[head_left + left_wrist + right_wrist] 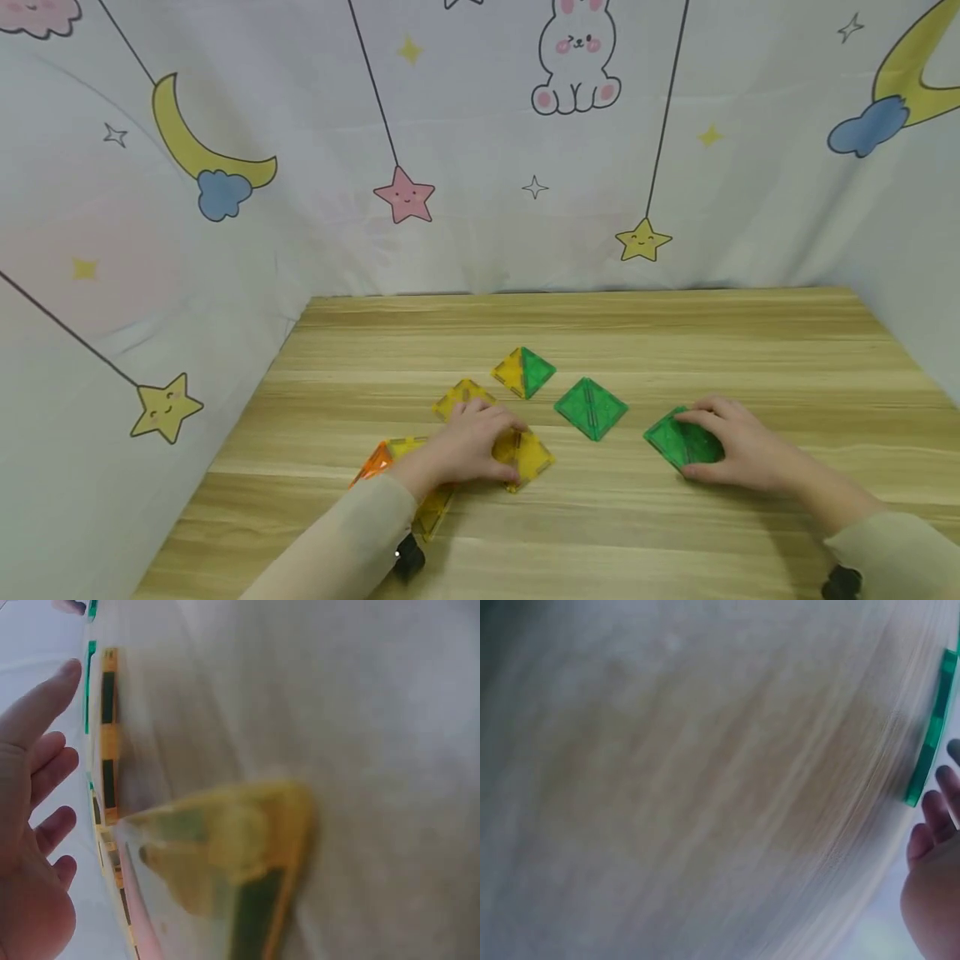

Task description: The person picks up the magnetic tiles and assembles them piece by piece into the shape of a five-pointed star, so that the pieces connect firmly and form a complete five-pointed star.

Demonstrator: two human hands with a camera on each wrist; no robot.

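My left hand (pixel 476 442) hovers with loosely bent fingers over a yellow diamond of two triangular magnetic tiles (pixel 534 458). In the left wrist view its fingers (pixel 56 765) are spread, with a gap between them and the yellow tile edge (pixel 109 735). On the right, my right hand (pixel 738 446) spans a green diamond of triangular magnetic tiles (pixel 667 437), thumb at the near corner and fingertip at the far one. The right wrist view shows the green edge (pixel 932 731) low over the wood, the other fingers (pixel 934 814) beside it; the thumb is hidden there.
Between the hands lies another green diamond (pixel 591 408). Behind it is a yellow-and-green diamond (pixel 523 372). A yellow diamond (pixel 465 393) lies behind my left hand, and orange (pixel 375 462) and yellow tiles (pixel 433 510) lie under the left forearm. Printed cloth (pixel 480 233) borders the wooden table (pixel 600 533).
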